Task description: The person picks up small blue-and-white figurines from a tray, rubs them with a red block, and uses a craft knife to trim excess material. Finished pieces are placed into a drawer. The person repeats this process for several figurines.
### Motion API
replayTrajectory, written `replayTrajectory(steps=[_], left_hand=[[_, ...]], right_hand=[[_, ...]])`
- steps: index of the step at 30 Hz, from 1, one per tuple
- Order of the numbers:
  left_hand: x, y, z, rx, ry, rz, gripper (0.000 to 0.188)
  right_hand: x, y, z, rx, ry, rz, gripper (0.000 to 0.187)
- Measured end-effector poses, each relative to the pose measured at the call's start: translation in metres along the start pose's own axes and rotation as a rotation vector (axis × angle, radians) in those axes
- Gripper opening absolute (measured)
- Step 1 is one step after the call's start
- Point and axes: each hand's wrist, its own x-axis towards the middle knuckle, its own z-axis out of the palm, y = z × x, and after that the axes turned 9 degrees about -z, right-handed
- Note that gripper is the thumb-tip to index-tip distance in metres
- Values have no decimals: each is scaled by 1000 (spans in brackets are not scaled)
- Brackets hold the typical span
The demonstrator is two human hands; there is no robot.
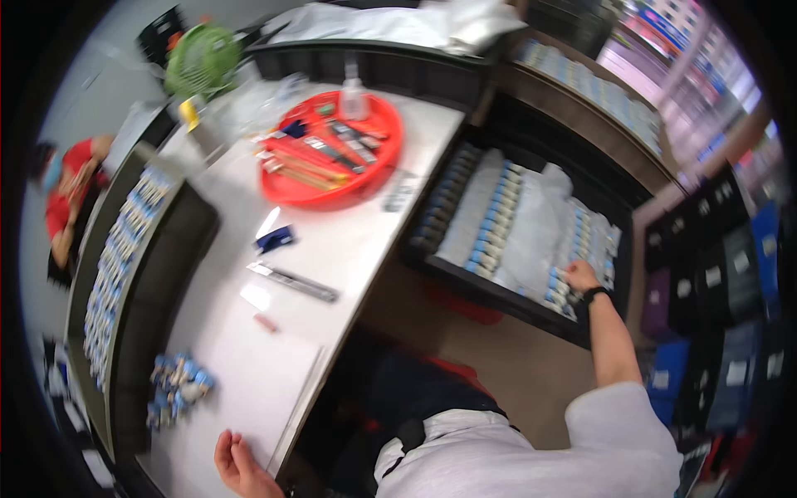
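Note:
My right hand reaches far out to the right into a black tray filled with rows of small blue-and-white tubes. Its fingers rest among the tubes at the tray's near right corner; whether they grip one is hidden by blur. A thin clear plastic sheet lies over the middle of the tray. My left hand rests on the white table near its front edge, palm partly up, holding nothing. A small heap of blue-and-white tubes lies just left of it.
A red round tray with pens and small items stands at the table's far end, a clear bottle in it. A green fan stands behind. A dark pen-like box and blue clip lie mid-table. A person in red sits at left.

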Motion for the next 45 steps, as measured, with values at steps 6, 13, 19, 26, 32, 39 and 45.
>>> replayTrajectory(steps=[6,13,19,26,32,39,45], left_hand=[[-66,-69,82,-194,-4,-178,21],[-83,-60,78,-229,-96,-99,20],[-88,-53,79,-54,-174,-28,21],[-76,48,33,317,-251,241,24],[46,21,-41,941,-87,367,20],[103,-34,-58,1501,-157,205,40],[81,-27,-69,1354,-8,181,44]], right_hand=[[7,131,-185,-498,143,-206,28],[-28,-157,-136,553,386,-435,27],[-143,-356,-30,971,-493,-824,16],[-228,-445,54,1012,-1043,-774,19],[-238,-453,90,896,-963,-954,16],[-235,-448,93,868,-969,-968,16],[-236,-448,91,834,-950,-1002,16]])
